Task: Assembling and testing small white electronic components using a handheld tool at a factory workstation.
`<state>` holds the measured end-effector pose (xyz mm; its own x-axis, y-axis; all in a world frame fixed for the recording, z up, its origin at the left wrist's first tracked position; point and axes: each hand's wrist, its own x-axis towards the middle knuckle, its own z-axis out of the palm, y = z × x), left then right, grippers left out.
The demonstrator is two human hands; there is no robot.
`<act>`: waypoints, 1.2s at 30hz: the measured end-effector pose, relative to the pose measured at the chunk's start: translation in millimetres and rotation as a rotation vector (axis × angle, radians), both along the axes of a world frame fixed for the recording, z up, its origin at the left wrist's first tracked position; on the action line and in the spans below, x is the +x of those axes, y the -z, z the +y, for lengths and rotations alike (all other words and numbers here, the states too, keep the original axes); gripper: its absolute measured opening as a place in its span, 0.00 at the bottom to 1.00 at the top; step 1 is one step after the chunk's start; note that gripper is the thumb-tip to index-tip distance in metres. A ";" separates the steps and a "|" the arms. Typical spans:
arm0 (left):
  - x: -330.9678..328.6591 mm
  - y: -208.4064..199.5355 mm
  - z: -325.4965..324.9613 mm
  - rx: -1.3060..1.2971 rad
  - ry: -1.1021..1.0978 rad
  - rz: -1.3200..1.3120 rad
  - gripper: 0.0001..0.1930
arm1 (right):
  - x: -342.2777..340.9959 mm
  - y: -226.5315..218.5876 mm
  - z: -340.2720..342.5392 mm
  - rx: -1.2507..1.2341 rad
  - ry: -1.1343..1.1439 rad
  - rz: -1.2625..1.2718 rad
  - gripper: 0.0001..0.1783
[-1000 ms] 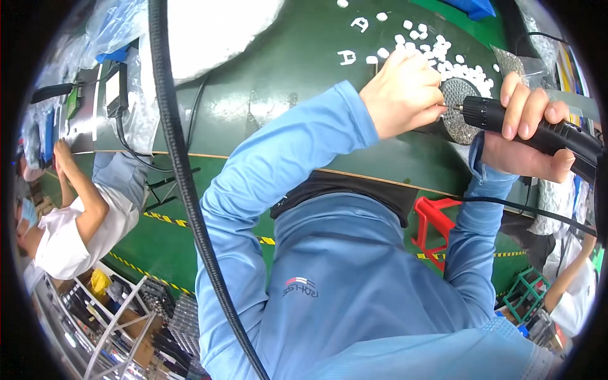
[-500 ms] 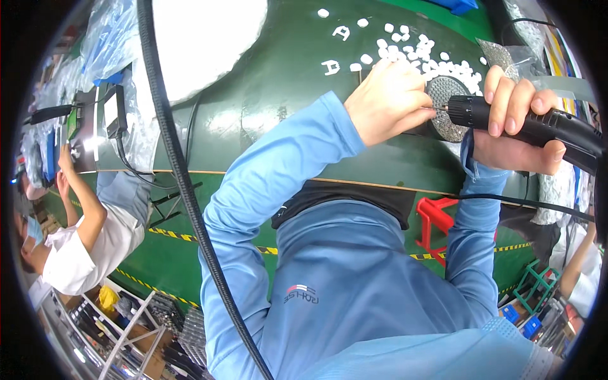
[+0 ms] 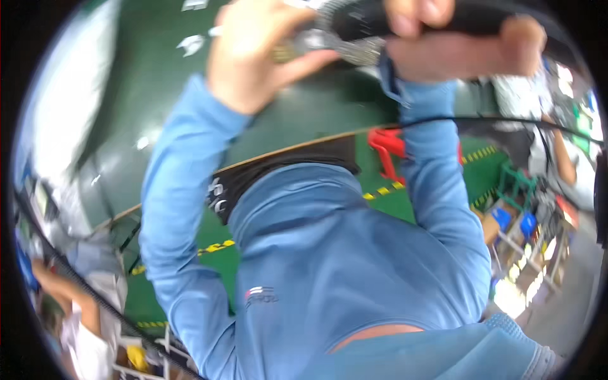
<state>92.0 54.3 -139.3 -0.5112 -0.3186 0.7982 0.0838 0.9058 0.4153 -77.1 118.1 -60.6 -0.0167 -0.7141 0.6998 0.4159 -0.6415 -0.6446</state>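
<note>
My right hand (image 3: pixel 456 54) is wrapped round a black power screwdriver (image 3: pixel 362 20) at the top right. The tool lies roughly level, and its tip is blurred. To its left, my left hand (image 3: pixel 253 54) reaches over the green table (image 3: pixel 304 111) with thumb and forefinger apart; its other fingers run toward the top edge. Small silvery screws (image 3: pixel 362 52) show between the hands, beside the left thumb. Something pale and shiny shows in the gap between thumb and forefinger, too smeared to name. A small white plastic part (image 3: pixel 191 44) lies left of my left hand.
A big white sheet or bag (image 3: pixel 69 82) covers the table's left end. Below the table edge stands a red stool (image 3: pixel 387 147). A black cable (image 3: pixel 494 119) crosses at the right. Another person in white (image 3: pixel 88 342) is at the lower left, and another person's arm (image 3: pixel 562 152) shows at the right.
The view has swung, so the hands and table sit higher and farther left. My left thumb and forefinger, pinched near the screwdriver tip before, are now apart. My right hand still grips the screwdriver.
</note>
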 end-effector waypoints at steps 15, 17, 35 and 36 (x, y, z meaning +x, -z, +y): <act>-3.4 -18.3 11.4 0.181 -0.054 -0.361 0.14 | -0.2 -11.4 6.8 0.134 0.230 0.458 0.28; 0.9 -18.6 12.1 0.288 -0.066 -0.384 0.15 | 13.5 -1.0 7.0 0.277 0.214 0.310 0.27; -7.2 14.4 -5.9 0.035 0.001 -0.240 0.14 | 27.1 -3.1 -0.7 0.300 0.218 0.117 0.15; -6.8 13.1 -3.4 0.072 -0.008 -0.264 0.13 | 30.7 -5.1 -2.4 0.315 0.177 0.113 0.16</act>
